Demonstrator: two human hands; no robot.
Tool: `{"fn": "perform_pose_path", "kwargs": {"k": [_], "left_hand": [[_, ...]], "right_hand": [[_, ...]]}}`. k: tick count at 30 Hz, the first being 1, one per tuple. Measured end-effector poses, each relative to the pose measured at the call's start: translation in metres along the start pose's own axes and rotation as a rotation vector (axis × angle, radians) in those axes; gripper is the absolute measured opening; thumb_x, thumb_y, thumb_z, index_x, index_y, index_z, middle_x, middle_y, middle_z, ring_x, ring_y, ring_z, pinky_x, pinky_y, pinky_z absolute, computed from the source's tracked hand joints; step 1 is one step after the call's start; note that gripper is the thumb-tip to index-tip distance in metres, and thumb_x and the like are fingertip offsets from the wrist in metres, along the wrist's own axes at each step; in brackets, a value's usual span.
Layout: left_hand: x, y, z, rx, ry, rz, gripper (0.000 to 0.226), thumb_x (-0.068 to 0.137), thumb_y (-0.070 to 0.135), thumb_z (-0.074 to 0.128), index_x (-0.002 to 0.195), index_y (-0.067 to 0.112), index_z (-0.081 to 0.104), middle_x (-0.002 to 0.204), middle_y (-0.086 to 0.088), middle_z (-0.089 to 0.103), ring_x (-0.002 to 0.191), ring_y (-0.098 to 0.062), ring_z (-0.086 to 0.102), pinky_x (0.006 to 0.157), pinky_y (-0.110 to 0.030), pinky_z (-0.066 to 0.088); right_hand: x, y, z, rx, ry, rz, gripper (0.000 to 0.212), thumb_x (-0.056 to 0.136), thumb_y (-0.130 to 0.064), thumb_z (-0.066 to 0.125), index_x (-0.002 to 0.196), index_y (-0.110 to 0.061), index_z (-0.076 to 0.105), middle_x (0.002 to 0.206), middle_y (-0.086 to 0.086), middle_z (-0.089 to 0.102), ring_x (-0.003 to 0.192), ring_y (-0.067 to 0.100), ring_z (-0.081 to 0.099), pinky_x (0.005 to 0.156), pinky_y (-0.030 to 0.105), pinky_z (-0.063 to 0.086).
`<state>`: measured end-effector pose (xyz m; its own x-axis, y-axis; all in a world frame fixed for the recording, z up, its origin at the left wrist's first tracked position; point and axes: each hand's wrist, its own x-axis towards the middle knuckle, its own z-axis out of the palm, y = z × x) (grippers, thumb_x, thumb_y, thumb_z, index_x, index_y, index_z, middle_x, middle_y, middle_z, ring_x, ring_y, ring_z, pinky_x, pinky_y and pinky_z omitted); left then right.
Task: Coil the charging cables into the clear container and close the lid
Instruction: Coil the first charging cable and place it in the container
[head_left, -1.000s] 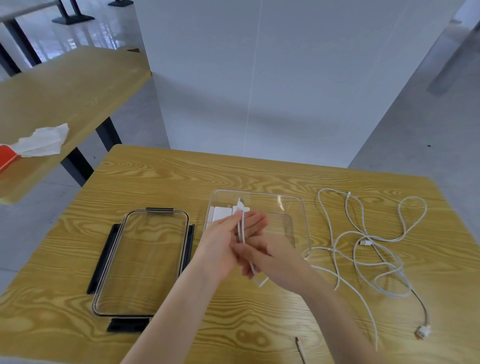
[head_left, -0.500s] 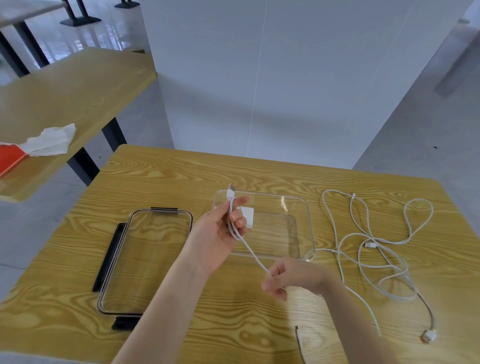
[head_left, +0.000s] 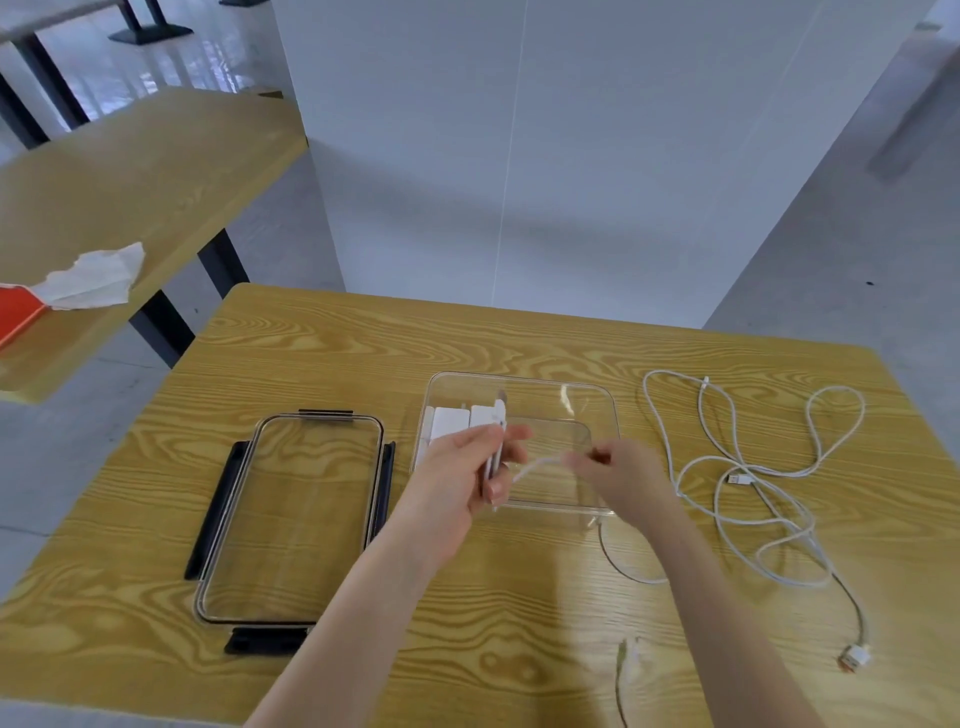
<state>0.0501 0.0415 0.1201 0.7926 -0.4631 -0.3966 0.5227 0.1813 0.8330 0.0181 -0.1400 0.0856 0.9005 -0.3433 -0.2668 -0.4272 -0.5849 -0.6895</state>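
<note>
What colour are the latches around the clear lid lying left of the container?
Black latches on the lid, clearest in the head view.

Bare hall: wooden tables (head_left: 519, 338), white partition (head_left: 519, 156)

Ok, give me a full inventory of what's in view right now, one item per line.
clear container: one, transparent, table centre
white adapters: two or three, inside container's left end
lid: one, clear with black clips, table left
held cable: one, white, folded in the left hand, running to the right
loose cable: white tangle, table right; count unclear
wooden table: one, yellow grain
second table: one, upper left
tissue: one, white, on second table
orange object: one, left edge
left hand: grip on folded cable
right hand: pinching cable, blurred
</note>
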Motion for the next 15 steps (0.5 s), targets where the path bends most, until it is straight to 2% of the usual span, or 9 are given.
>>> {"fn": "perform_pose_path", "kwargs": {"k": [2, 4, 6, 8, 11, 15], "left_hand": [[-0.001, -0.005, 0.006, 0.083, 0.016, -0.015, 0.026, 0.098, 0.017, 0.042, 0.1, 0.004, 0.065, 0.065, 0.001, 0.064, 0.044, -0.008, 0.045, 0.047, -0.019, 0.038], [-0.002, -0.009, 0.012, 0.13, 0.035, -0.006, 0.025, 0.098, 0.017, 0.042, 0.099, 0.006, 0.064, 0.067, 0.001, 0.069, 0.048, -0.009, 0.055, 0.052, -0.021, 0.041], [-0.001, -0.01, 0.015, 0.131, 0.05, 0.01, 0.025, 0.099, 0.017, 0.041, 0.098, 0.006, 0.064, 0.077, -0.003, 0.074, 0.062, -0.013, 0.067, 0.057, -0.022, 0.046], [0.002, -0.008, 0.015, 0.065, 0.075, 0.023, 0.027, 0.098, 0.017, 0.041, 0.101, 0.004, 0.064, 0.087, -0.008, 0.075, 0.076, -0.018, 0.071, 0.063, -0.024, 0.051], [0.006, 0.0, 0.011, -0.127, 0.136, 0.02, 0.027, 0.097, 0.014, 0.043, 0.103, -0.002, 0.063, 0.088, -0.012, 0.072, 0.076, -0.018, 0.069, 0.069, -0.027, 0.054], [0.005, 0.009, 0.008, -0.319, 0.12, 0.013, 0.025, 0.098, 0.012, 0.04, 0.103, -0.001, 0.06, 0.092, -0.014, 0.074, 0.082, -0.017, 0.072, 0.07, -0.028, 0.054]], "right_hand": [[0.0, -0.021, -0.009, 0.181, 0.088, 0.001, 0.031, 0.087, -0.025, 0.06, 0.065, -0.003, 0.058, 0.05, -0.002, 0.04, 0.047, 0.012, 0.034, 0.05, 0.026, 0.03], [-0.008, -0.042, -0.015, 0.369, 0.085, -0.038, 0.023, 0.087, -0.02, 0.057, 0.07, -0.009, 0.066, 0.048, -0.006, 0.046, 0.043, 0.01, 0.036, 0.046, 0.025, 0.031], [-0.02, -0.057, -0.016, 0.495, 0.019, -0.106, 0.024, 0.089, -0.015, 0.055, 0.067, -0.013, 0.065, 0.047, -0.006, 0.047, 0.039, 0.007, 0.035, 0.04, 0.019, 0.028], [-0.032, -0.064, -0.013, 0.533, -0.058, -0.172, 0.023, 0.091, -0.012, 0.055, 0.071, -0.012, 0.064, 0.048, -0.004, 0.048, 0.037, 0.007, 0.034, 0.037, 0.017, 0.027], [-0.042, -0.061, 0.0, 0.594, -0.209, -0.177, 0.018, 0.093, -0.012, 0.053, 0.082, -0.008, 0.066, 0.05, 0.0, 0.053, 0.036, 0.01, 0.037, 0.035, 0.018, 0.026], [-0.048, -0.054, 0.016, 0.621, -0.416, -0.152, 0.029, 0.097, -0.02, 0.045, 0.076, -0.015, 0.063, 0.05, 0.001, 0.058, 0.038, 0.013, 0.043, 0.038, 0.02, 0.034]]}}
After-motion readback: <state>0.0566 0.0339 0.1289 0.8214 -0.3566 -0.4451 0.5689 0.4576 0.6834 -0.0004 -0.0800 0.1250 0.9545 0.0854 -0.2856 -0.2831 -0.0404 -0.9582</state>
